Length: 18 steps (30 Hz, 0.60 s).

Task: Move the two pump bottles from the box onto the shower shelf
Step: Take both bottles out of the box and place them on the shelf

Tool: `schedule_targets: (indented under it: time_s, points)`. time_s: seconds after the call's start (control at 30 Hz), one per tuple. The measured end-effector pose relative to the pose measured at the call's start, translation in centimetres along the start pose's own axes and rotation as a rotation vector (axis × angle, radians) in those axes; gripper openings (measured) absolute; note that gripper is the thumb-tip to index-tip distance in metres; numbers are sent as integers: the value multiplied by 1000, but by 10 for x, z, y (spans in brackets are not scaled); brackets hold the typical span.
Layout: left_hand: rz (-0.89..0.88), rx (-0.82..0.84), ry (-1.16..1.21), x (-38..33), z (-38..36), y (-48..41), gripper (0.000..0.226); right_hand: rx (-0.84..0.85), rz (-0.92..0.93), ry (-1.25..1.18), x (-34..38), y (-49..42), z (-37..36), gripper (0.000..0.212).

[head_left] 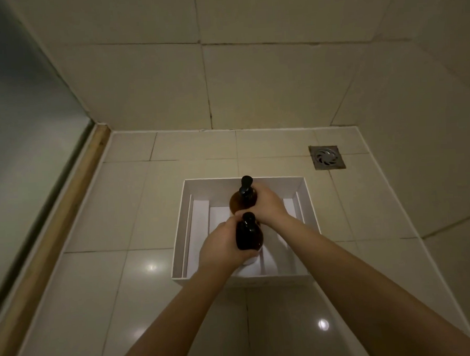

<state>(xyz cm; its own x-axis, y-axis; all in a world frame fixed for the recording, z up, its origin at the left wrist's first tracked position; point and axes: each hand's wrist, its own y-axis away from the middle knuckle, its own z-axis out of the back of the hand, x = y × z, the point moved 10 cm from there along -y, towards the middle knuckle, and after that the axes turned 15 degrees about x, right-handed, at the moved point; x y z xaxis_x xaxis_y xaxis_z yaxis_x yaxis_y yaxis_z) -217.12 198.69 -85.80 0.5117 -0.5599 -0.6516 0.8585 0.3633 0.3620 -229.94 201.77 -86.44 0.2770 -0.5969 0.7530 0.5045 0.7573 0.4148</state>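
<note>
Amber pump bottles stood inside the white box (pixel 307 198) on the tiled floor (pixel 99 212), where our left hand (pixel 222 246) clasped the near bottle (pixel 249 235) and our right hand (pixel 266 202) gripped the far bottle (pixel 242 200).

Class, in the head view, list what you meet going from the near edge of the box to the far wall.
Box front wall → darker bottle in the left hand → amber bottle in the right hand → box back wall → floor tiles.
</note>
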Motion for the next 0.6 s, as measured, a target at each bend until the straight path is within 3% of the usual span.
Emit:
schedule_targets:
  time_s: [0.23,0.37,0.5,0.6]
  points:
    - [67,-24,2,22,11,7,46,56,24,47,1,1,-1,62]
    - [110,-65,-27,41,32,13,42,87,29,74,0,1,-1,56]
    - [88,-59,-64,42,35,11,45,138,30,110,-3,-2,-6,52]
    - [77,-54,-10,42,33,7,43,133,80,88,-4,-3,-5,60]
